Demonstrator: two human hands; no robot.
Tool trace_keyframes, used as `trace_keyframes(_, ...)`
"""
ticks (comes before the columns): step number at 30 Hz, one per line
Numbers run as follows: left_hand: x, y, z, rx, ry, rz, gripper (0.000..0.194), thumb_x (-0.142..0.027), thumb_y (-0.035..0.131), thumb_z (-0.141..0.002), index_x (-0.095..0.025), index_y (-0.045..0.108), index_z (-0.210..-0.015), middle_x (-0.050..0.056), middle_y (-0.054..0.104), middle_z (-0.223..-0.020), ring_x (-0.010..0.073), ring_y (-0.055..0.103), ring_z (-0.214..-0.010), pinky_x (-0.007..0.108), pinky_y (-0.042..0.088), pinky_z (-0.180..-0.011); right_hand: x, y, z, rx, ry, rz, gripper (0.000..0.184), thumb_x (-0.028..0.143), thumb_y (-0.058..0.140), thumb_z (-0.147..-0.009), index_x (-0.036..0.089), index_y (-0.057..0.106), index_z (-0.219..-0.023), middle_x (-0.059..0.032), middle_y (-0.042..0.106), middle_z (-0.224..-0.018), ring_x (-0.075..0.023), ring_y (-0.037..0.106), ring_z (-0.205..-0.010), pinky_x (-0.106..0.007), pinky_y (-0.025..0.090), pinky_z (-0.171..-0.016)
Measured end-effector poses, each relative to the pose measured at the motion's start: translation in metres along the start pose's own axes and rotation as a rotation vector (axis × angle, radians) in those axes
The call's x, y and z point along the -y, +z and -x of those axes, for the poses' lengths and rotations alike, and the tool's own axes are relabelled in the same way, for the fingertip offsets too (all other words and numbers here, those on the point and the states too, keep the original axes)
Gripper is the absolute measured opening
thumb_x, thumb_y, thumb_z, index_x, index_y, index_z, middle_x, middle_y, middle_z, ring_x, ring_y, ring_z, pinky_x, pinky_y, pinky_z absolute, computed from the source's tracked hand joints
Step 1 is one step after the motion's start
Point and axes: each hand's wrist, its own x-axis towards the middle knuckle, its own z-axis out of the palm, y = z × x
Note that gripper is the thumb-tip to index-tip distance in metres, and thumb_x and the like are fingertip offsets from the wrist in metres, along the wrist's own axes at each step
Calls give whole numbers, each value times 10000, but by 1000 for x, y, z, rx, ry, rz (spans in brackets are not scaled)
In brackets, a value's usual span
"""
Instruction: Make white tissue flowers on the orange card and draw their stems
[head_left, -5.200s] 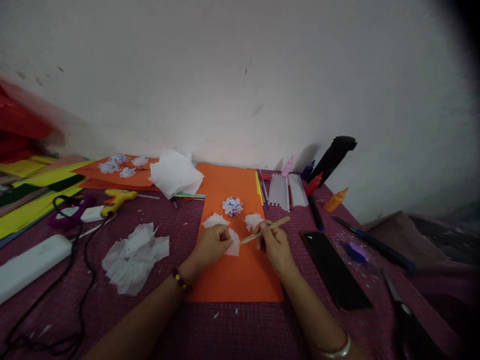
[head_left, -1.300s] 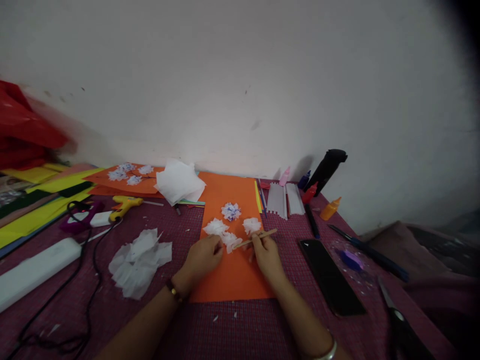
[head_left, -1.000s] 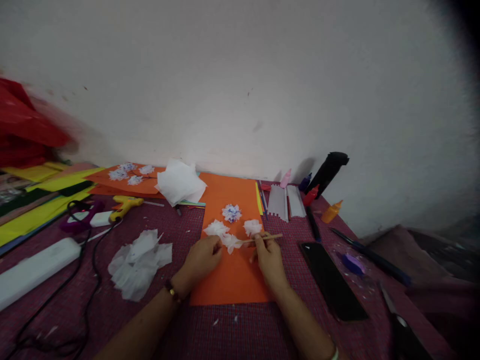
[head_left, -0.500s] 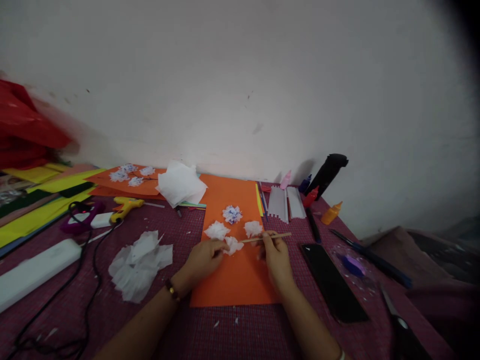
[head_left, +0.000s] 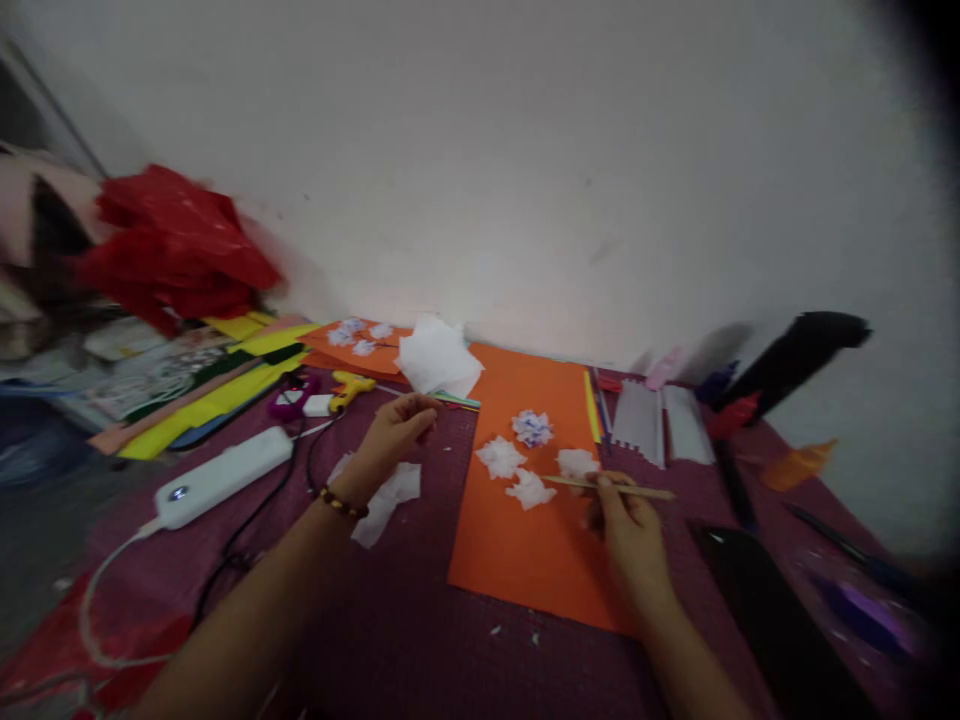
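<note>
My right hand point(head_left: 621, 515) pinches a thin, flat wooden stick point(head_left: 649, 491) over the right side of an orange sheet point(head_left: 532, 565). The stick's left tip is close to the nearest white tissue flower point(head_left: 530, 490); whether they touch is unclear. Two more white tissue flowers, one at the left point(head_left: 500, 457) and one at the right point(head_left: 577, 463), lie around it, with a blue-tinged flower point(head_left: 532, 428) behind. Off the sheet to the left, my left hand point(head_left: 401, 425) is raised, its fingers curled against the thumb with nothing visible in them. Loose white tissue point(head_left: 386, 505) lies partly hidden beneath that wrist.
A yellow glue gun point(head_left: 349, 388), a white power bank point(head_left: 225, 478) and black cables lie at left. White tissue sheets point(head_left: 439, 357) are stacked behind. A black phone point(head_left: 772, 610), paint bottles point(head_left: 799, 465) and a purple item point(head_left: 862, 612) stand or lie at right.
My left hand has left the near flower and moved up and left, off the orange sheet. My right hand still holds the stick by that flower. The view has swung left.
</note>
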Motion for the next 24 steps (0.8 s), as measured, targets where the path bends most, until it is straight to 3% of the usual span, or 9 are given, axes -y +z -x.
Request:
trace_keyframes(3, -8, -42, 9, 46, -10, -261, 103, -253, 553, -729, -152, 557, -751, -46, 491, -579, 77, 432, -485, 195, 349, -472, -4, 0, -2, 15, 40, -37, 278, 452, 578, -790, 179, 561, -842, 1, 629, -663, -77, 464, -386, -183, 325, -349)
trace_keyframes(5, -2, -55, 25, 128, -11, -527, 104, -253, 531, -740, -157, 551, -706, -25, 521, -598, 99, 464, -523, 218, 371, -511, -6, 1, -1, 41, 57, -37, 295, 464, 577, -790, 174, 570, -845, 2, 621, -659, -73, 458, -387, -180, 318, -345)
trace_keyframes(9, 17, -42, 64, 191, 171, -1121, 146, -297, 569, -744, -159, 608, -777, 58, 604, -785, 202, 540, -765, 323, 401, -707, -7, 4, 5, 83, 62, -47, 319, 481, 573, -793, 168, 567, -850, 0, 616, -656, -73, 462, -385, -181, 303, -338)
trace_keyframes(12, 28, -25, 77, 175, 234, -1290, 151, -302, 574, -756, -165, 613, -804, 86, 606, -873, 243, 524, -876, 354, 378, -780, -6, 3, 6, 99, 54, -37, 323, 486, 562, -802, 168, 565, -855, -3, 621, -662, -76, 472, -390, -183, 309, -345)
trace_keyframes(15, 31, -20, 70, 114, 142, -1118, 100, -201, 511, -754, -167, 563, -675, 62, 577, -764, 207, 520, -801, 321, 383, -741, -6, 2, 6, 88, 46, -60, 314, 478, 578, -793, 170, 564, -848, 1, 621, -643, -78, 477, -394, -186, 319, -359)
trace_keyframes(19, 19, -29, 58, -51, -95, -562, 143, -259, 489, -737, -184, 448, -622, -18, 463, -587, 130, 473, -574, 249, 390, -573, -6, 2, 3, 78, 46, -95, 319, 478, 597, -775, 167, 567, -838, 1, 615, -619, -82, 471, -384, -191, 320, -357)
trace_keyframes(24, 5, -26, 64, 178, -397, 117, 246, -382, 590, -707, -188, 455, -773, -59, 483, -576, 78, 439, -428, 189, 343, -419, -1, 3, 4, 90, 38, -59, 370, 516, 603, -749, 156, 577, -830, -13, 620, -615, -92, 475, -392, -199, 317, -353)
